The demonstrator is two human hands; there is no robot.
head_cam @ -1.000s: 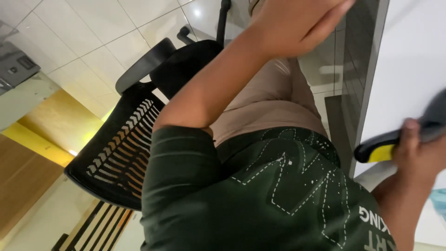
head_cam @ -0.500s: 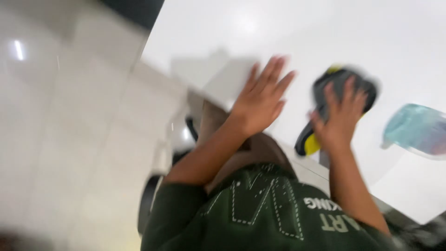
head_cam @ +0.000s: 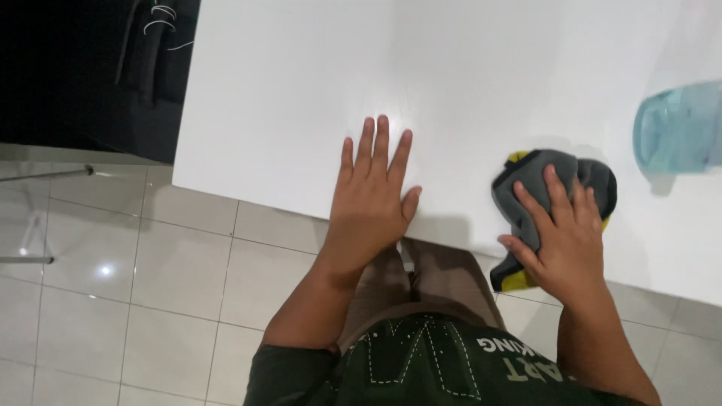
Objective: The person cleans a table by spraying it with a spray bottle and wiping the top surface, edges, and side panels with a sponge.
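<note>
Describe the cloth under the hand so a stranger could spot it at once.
Start at the wide white table and follow its near edge to the right. There the right hand presses on a crumpled grey cloth with yellow trim. Its only neighbour, a pale blue translucent object further right, is smooth and glassy.

Smooth glossy white table (head_cam: pixel 301 90), soft matt grey-yellow cloth (head_cam: pixel 538 177), shiny floor tiles (head_cam: pixel 173 286)
</note>
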